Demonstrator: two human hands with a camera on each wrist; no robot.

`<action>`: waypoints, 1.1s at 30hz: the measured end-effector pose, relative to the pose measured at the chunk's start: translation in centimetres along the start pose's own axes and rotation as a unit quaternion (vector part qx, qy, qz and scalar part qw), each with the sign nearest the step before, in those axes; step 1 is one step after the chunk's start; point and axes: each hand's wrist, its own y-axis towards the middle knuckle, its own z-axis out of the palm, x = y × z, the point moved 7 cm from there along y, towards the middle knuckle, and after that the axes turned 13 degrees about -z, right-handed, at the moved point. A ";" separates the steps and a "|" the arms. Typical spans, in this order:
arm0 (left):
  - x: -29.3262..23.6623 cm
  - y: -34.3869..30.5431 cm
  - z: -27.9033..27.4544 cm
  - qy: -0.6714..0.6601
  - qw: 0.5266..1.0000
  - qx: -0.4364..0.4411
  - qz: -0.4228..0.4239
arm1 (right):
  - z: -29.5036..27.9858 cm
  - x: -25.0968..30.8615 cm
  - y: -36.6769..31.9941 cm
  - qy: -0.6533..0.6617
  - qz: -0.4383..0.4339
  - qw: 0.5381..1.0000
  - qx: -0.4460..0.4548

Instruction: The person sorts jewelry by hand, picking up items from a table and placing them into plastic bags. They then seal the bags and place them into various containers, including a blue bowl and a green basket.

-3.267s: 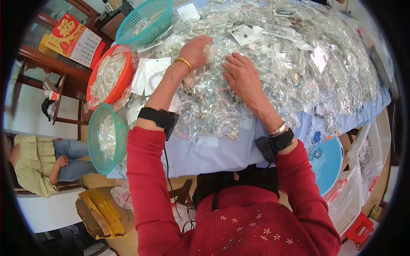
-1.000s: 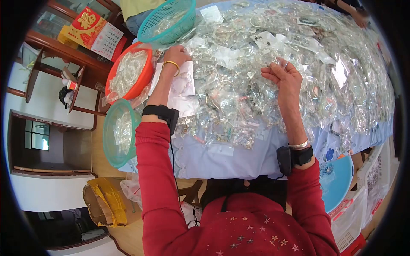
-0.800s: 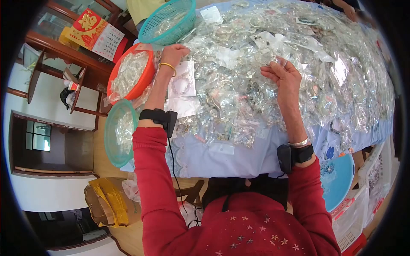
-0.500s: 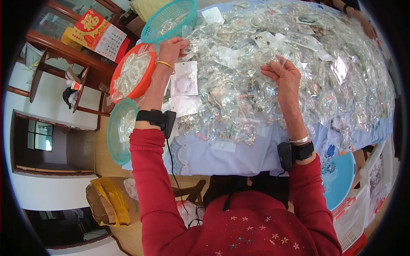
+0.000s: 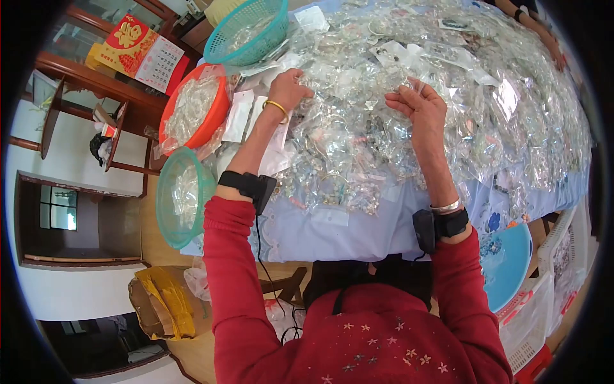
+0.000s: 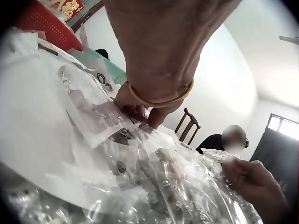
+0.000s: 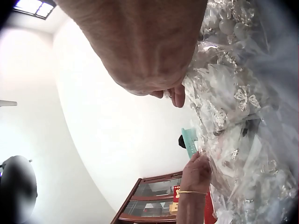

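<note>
My left hand (image 5: 288, 91) reaches over the left side of a broad heap of clear plastic jewellery bags (image 5: 345, 137), thumb and index finger spread apart. In the left wrist view its fingertips (image 6: 154, 120) are right at the bags beside a white card. Farther right, my right hand (image 5: 423, 112) pinches a small clear jewellery bag (image 5: 407, 84) between thumb and fingers, above the heap. In the right wrist view a small shiny bit (image 7: 167, 94) shows at its fingertips. White cards (image 5: 240, 116) lie partly under my left forearm.
At the left edge stand a teal basket (image 5: 280, 33), a red-orange basket (image 5: 222, 109) and a green basket (image 5: 163, 208), holding clear bags. A blue basin (image 5: 511, 269) and white crates (image 5: 555, 237) sit low on the right. Another person's arm (image 5: 537, 29) reaches in at far right.
My left hand swings from near the red-orange basket rightward and down to the heap, covering the bracelet card. My right hand, earlier flat over the bags, keeps its pinch nearly still.
</note>
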 end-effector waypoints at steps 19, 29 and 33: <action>-5.4 -6.0 1.0 -0.017 0.979 0.198 0.031 | -0.5 -0.5 0.1 -0.023 -0.001 1.000 -0.008; -1.9 -11.1 -0.2 -0.101 0.950 0.289 -0.061 | -0.3 -0.3 0.1 -0.007 -0.010 1.000 0.009; -0.4 -11.4 -1.8 -0.217 0.935 0.260 -0.104 | -0.1 -0.3 0.1 -0.006 -0.009 1.000 0.011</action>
